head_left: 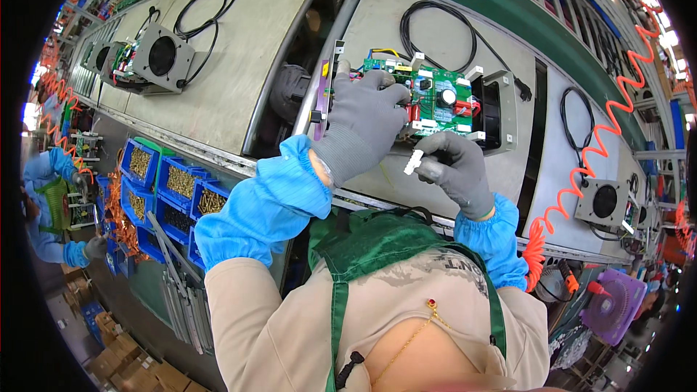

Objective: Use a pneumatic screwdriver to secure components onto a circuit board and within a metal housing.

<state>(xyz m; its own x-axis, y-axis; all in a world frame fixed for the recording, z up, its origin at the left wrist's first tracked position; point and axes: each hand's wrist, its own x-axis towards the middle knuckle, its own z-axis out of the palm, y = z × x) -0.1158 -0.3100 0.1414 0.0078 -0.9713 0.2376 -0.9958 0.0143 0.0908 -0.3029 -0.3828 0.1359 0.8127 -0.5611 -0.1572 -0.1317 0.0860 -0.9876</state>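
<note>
A device with a green circuit board (444, 96), a black fan at its right end and a purple panel (320, 101) at its left end lies before me on the metal-topped line. My left hand (367, 120), in a grey glove, grips the board's left part with bent fingers; its fingertips are partly hidden. Just in front of the device, my right hand (459, 173), gloved too, pinches a small white plastic piece (413, 162) between thumb and fingers. That piece is apart from the board. A black cable (438, 6) lies coiled behind the device.
Similar fan units stand at the left (161, 56) and right (604, 199). Blue bins (176, 181) of brass-coloured and dark fasteners sit at left, beside metal strips (174, 268). An orange coiled hose (559, 199) hangs at right. A co-worker's sleeve (45, 167) shows far left.
</note>
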